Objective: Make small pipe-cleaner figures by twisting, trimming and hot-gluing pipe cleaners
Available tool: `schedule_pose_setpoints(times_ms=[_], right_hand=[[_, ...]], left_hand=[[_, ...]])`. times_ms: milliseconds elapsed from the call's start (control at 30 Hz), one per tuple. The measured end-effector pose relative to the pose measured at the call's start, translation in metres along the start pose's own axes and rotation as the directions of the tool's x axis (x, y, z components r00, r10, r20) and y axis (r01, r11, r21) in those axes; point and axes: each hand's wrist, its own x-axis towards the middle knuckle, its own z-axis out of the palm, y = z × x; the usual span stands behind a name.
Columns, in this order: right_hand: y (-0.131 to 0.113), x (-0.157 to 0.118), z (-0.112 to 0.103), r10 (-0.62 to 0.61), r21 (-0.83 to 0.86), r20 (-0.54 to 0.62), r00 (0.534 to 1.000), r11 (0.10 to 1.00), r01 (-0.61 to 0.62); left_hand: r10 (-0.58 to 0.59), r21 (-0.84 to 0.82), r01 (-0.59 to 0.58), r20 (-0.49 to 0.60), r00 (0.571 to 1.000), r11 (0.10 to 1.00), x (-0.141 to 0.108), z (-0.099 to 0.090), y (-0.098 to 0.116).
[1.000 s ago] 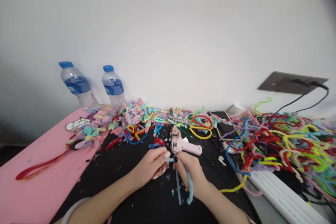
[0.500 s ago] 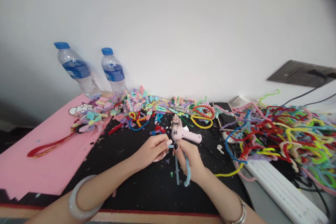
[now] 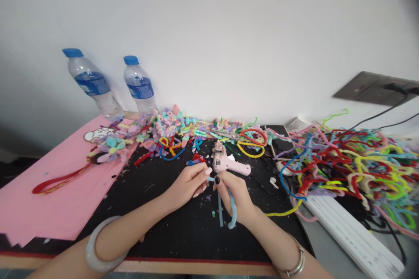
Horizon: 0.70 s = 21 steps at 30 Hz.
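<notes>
Between my two hands runs a light blue pipe cleaner (image 3: 233, 212), its loose end hanging below my right palm. My left hand (image 3: 189, 184) pinches one end between thumb and finger. My right hand (image 3: 236, 196) grips it a short way along, thumb and fingers closed. Just beyond my hands a pale pink hot glue gun (image 3: 229, 165) lies on the black mat (image 3: 170, 231), handle to the right. A translucent glue stick (image 3: 220, 211) sticks out below the gun, partly behind my right hand.
Pipe cleaner pieces (image 3: 166, 124) and orange-and-yellow-handled scissors (image 3: 250, 150) line the wall. Loose pipe cleaners (image 3: 356, 161) heap at right over a white power strip (image 3: 353, 235). A phone (image 3: 278, 139), an earbud (image 3: 273, 182), pink paper (image 3: 59, 187) and two water bottles (image 3: 140, 87) also stand or lie around.
My left hand has drawn slightly left, so a little more of the blue pipe cleaner shows between my fingers. The whole view has shifted slightly.
</notes>
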Motion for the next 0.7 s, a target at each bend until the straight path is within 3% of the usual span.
schedule_pose_setpoints(times_ms=[167, 300, 567, 700], right_hand=[[0.0027, -0.0006, -0.0005, -0.024, -0.037, -0.009, 1.000, 0.999, 0.024], [0.0037, -0.0008, -0.0006, -0.035, -0.098, -0.017, 0.999, 0.995, 0.033], [0.0031, 0.0000, 0.0010, -0.014, -0.123, -0.008, 1.000, 0.992, 0.013], [0.0014, 0.0000, 0.0026, -0.016, -0.110, 0.011, 1.000, 0.994, 0.017]], left_hand=[[-0.065, -0.141, 0.075, 0.071, 0.995, 0.987, 0.0003, 0.0017, 0.0000], [-0.114, -0.137, 0.121, 0.058, 0.992, 0.983, -0.0003, 0.0027, -0.0010], [-0.036, 0.109, 0.039, -0.034, 0.999, 0.993, -0.0019, 0.0026, -0.0034], [0.187, 0.429, -0.123, -0.109, 0.976, 0.895, -0.0027, 0.0018, -0.0015]])
